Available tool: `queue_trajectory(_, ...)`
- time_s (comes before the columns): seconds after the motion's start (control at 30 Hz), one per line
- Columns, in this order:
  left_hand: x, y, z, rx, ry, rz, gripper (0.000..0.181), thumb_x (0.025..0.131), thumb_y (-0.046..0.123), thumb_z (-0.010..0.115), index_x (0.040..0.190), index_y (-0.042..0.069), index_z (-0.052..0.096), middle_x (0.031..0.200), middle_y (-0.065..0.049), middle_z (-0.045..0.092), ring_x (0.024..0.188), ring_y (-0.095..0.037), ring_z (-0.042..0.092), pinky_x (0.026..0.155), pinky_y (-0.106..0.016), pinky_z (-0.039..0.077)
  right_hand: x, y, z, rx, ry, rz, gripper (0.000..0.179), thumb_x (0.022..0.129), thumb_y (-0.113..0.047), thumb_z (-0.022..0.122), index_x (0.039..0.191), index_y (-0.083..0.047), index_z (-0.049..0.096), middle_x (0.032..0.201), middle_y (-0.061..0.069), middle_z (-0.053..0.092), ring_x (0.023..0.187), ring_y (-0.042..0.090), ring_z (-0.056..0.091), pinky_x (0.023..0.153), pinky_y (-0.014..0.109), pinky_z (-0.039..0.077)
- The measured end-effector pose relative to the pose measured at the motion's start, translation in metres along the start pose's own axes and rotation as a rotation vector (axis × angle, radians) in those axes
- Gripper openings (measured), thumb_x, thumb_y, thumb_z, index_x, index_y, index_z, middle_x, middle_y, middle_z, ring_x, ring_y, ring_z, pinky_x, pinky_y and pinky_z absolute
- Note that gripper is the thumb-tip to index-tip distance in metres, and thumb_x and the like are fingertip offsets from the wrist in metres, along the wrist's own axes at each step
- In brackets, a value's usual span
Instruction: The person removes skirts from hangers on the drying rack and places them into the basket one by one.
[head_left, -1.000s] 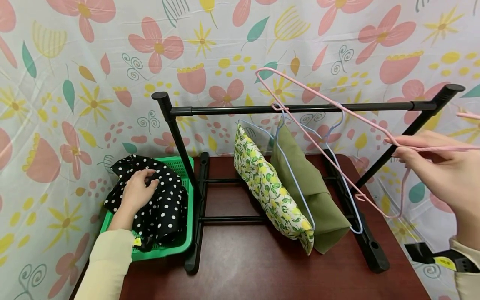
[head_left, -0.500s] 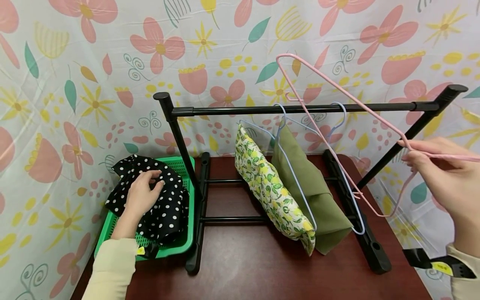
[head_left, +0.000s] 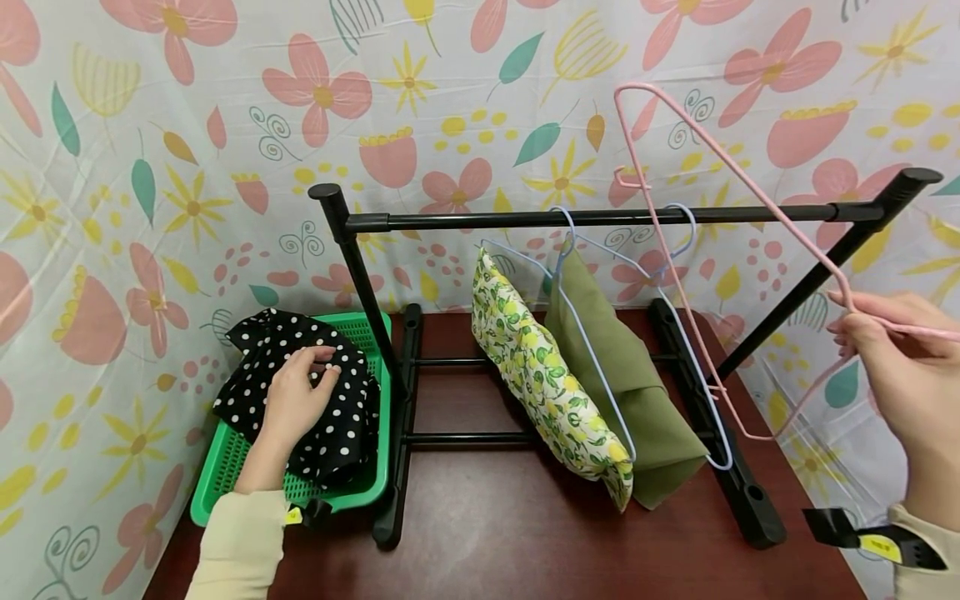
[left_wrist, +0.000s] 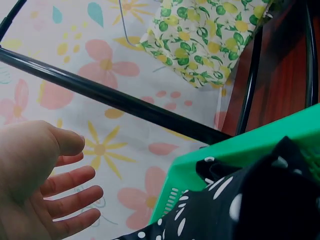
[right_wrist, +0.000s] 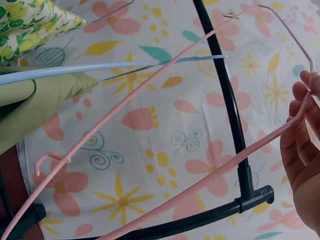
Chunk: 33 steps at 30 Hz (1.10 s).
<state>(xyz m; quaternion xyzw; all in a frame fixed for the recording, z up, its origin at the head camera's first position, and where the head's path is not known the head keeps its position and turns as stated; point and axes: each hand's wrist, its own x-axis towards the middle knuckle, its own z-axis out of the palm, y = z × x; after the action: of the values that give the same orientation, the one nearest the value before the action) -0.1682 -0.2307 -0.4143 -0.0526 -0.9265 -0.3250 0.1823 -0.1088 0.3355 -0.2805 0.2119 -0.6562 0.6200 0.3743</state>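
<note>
1. The right hand pinches a pink hanger near where its two sloping arms meet; a stretch of pink wire runs on past the fingers.
2. The left hand holds nothing; its fingers are spread apart and loosely bent. It hovers above a black cloth with white dots, and the left wrist view shows a gap between them.
3. The pink hanger is in the air, tilted, in front of the right part of the rack's black rail.
4. The dotted cloth lies bunched in a green basket, just left of the rack.
5. Two pale blue hangers hook over the rail. The left one carries a lemon-print cloth, the right one an olive green cloth, close beside each other.
6. Rack and basket stand on a dark reddish-brown desk.
7. Behind them hangs a white sheet with pink, yellow and green flowers and leaves.
</note>
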Motion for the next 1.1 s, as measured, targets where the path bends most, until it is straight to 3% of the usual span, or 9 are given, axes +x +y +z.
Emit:
queue_trajectory(0.2, -0.003, 0.006, 0.005, -0.044, 0.026, 0.020, 0.024, 0.088, 0.013, 0.061, 0.111, 0.007, 0.061, 0.106, -0.011, 0.061, 0.089, -0.027, 0.061, 0.076, -0.044, 0.049, -0.004, 0.002, -0.004, -0.069, 0.082, 0.021, 0.017, 0.081, 0.020, 0.052, 0.096, 0.026, 0.058, 0.070, 0.002, 0.063, 0.053, 0.006, 0.052, 0.050, 0.009, 0.042)
queue_trajectory(0.6, -0.006, 0.017, 0.017, -0.106, 0.053, 0.014, 0.021, 0.087, 0.012, 0.062, 0.108, 0.008, 0.062, 0.104, -0.009, 0.063, 0.088, -0.025, 0.062, 0.076, -0.042, 0.050, -0.013, 0.013, -0.017, 0.132, 0.168, 0.019, 0.017, 0.081, 0.020, 0.050, 0.095, 0.027, 0.058, 0.069, 0.009, 0.064, 0.051, 0.010, 0.053, 0.050, 0.012, 0.044)
queue_trajectory(0.97, -0.009, 0.020, 0.027, -0.147, 0.071, -0.003, 0.018, 0.087, 0.011, 0.061, 0.105, 0.008, 0.064, 0.101, -0.008, 0.065, 0.085, -0.022, 0.063, 0.075, -0.041, 0.050, -0.027, 0.020, -0.026, 0.147, 0.219, 0.040, 0.018, 0.083, 0.018, 0.051, 0.098, 0.028, 0.056, 0.069, 0.009, 0.060, 0.054, 0.011, 0.053, 0.052, 0.012, 0.045)
queue_trajectory(1.1, -0.011, 0.022, 0.030, -0.149, 0.087, 0.000, 0.018, 0.086, 0.009, 0.062, 0.103, 0.006, 0.064, 0.100, -0.007, 0.065, 0.083, -0.019, 0.062, 0.073, -0.035, 0.051, -0.032, 0.022, -0.029, 0.207, 0.218, 0.033, 0.018, 0.082, 0.019, 0.052, 0.097, 0.029, 0.055, 0.068, 0.011, 0.061, 0.054, 0.012, 0.054, 0.052, 0.013, 0.046)
